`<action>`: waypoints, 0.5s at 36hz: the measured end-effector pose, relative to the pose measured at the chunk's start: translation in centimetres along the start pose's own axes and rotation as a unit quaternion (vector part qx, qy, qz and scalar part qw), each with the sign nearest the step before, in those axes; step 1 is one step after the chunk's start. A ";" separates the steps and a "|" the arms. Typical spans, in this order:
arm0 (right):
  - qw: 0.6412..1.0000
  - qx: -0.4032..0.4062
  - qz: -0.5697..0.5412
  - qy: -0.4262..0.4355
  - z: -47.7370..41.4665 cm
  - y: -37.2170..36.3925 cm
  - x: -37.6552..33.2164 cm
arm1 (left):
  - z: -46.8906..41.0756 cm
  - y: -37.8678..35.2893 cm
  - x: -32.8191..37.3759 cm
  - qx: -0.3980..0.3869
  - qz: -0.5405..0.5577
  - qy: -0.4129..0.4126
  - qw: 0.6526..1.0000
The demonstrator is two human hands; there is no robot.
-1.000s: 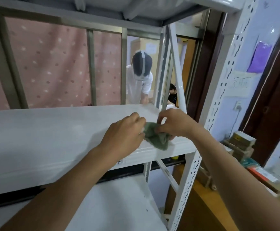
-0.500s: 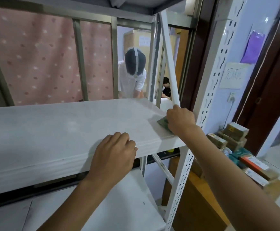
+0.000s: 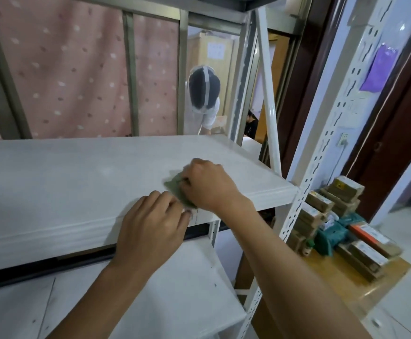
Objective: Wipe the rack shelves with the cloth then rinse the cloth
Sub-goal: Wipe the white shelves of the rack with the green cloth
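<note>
My right hand (image 3: 207,184) clutching the cloth (image 3: 174,186) at the shelf (image 3: 65,172) front edge, my left hand (image 3: 150,228) resting slack, empty, alongside

Left of the perforated upright (image 3: 322,167) are counted two shelves (upper shelf (image 3: 65,182), lower shelf (image 3: 165,304)), one cloth (image 3: 175,190) and two hands (left hand (image 3: 150,231), right hand (image 3: 207,189)), behind it two people (nearer person (image 3: 204,101), farther person (image 3: 251,124)), and right of it one purple sheet (image 3: 380,67) and one socket (image 3: 344,140).
</note>
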State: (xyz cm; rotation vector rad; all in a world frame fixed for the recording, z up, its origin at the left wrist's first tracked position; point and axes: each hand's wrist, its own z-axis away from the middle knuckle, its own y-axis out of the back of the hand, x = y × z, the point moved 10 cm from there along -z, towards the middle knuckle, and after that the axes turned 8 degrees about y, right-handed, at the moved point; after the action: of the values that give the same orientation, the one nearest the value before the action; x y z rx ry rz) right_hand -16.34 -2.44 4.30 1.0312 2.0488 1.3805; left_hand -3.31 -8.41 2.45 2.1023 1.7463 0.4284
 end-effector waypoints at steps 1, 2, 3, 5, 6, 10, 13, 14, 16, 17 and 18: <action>1.000 -0.004 -0.005 0.011 -0.1 0.0 -0.7 | 0.1 -0.1 -0.1 -0.003 0.002 -0.003 1.000; 1.000 -0.010 -0.004 0.013 -0.1 0.2 -0.5 | 0.1 -0.2 -0.1 -0.006 0.005 -0.005 1.000; 1.000 -0.016 0.005 0.005 0.1 0.5 0.2 | -0.1 -0.4 -0.3 -0.011 0.008 -0.004 1.000; 0.998 -0.034 0.029 -0.044 0.5 1.0 3.6 | -0.7 -0.9 -0.6 -0.028 0.014 0.006 0.999; 0.995 -0.046 0.040 -0.078 0.9 1.1 6.0 | -1.1 -1.2 -0.7 -0.042 0.017 0.012 0.999; 0.978 -0.062 0.090 -0.175 2.3 1.8 14.4 | -3.1 -1.6 -1.0 -0.095 0.036 0.019 0.995; 0.974 -0.073 0.104 -0.188 0.9 1.3 17.1 | -4.9 -2.0 -1.1 -0.097 0.060 0.012 0.993; 0.974 -0.081 0.111 -0.181 0.0 1.0 17.4 | -5.3 -2.3 -1.0 -0.098 0.065 0.008 0.993; 0.974 -0.098 0.120 -0.166 -2.2 0.1 17.8 | -5.8 -3.2 -0.9 -0.104 0.071 0.002 0.992; 0.974 -0.105 0.118 -0.160 -3.3 -0.3 18.0 | -5.9 -3.6 -0.7 -0.108 0.072 0.000 0.992; 0.975 -0.111 0.116 -0.154 -4.4 -0.8 18.1 | -6.0 -3.9 -0.6 -0.110 0.073 -0.004 0.991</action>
State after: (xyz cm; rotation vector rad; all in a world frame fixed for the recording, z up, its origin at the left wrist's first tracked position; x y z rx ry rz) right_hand -30.85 9.17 5.91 1.3232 1.5534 1.4200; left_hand -9.55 -7.86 5.88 2.0748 1.4710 0.6244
